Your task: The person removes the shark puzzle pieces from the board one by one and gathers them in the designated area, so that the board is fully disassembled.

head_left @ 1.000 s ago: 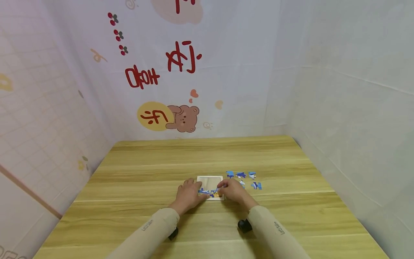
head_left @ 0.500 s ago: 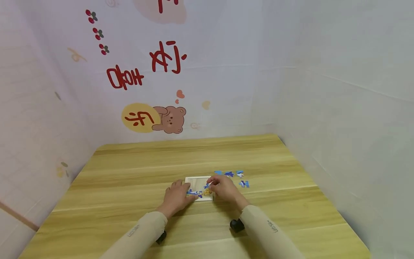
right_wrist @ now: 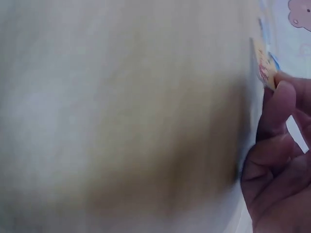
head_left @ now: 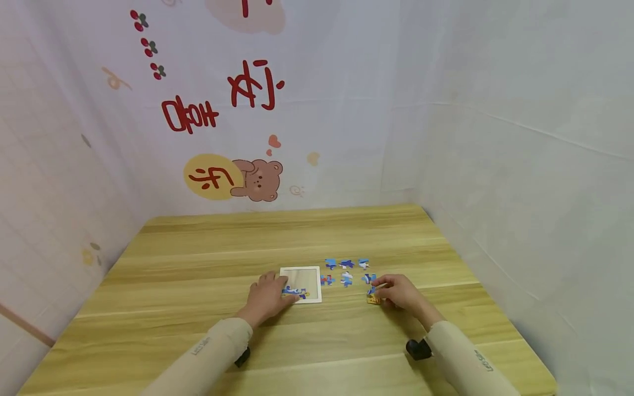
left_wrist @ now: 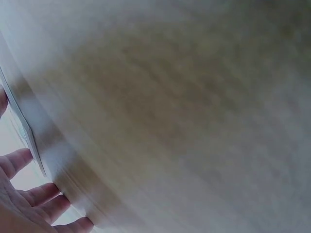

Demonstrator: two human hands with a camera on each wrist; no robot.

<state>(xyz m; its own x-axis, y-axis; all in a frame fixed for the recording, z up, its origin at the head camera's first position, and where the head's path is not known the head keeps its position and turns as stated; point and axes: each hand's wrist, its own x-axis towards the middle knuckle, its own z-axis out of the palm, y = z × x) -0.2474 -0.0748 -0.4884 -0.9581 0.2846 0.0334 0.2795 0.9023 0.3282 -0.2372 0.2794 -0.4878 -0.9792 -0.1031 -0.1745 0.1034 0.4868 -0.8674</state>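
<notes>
A white-bordered puzzle tray [head_left: 321,286] lies flat on the table, with several joined blue and yellow pieces [head_left: 296,292] along its lower left. My left hand [head_left: 266,297] rests on the tray's left side, fingers spread and thumb over its lower part. In the left wrist view, fingertips [left_wrist: 22,158] touch the tray's edge. To the right of the tray, my right hand [head_left: 402,291] pinches a yellow and blue puzzle piece [head_left: 373,299] between thumb and index finger, close over the table. That piece [right_wrist: 265,65] sticks out past the fingertips in the right wrist view.
Several loose blue puzzle pieces [head_left: 346,264] lie in rows right of the tray; one piece [head_left: 369,279] is just beyond my right fingertips. The wooden table [head_left: 223,242] meets a printed cloth backdrop [head_left: 346,137] at the back and sides.
My right hand has moved right, from over the tray to beside the loose pieces, carrying the yellow and blue puzzle piece out. My left hand stays on the tray. The head view has turned rightward.
</notes>
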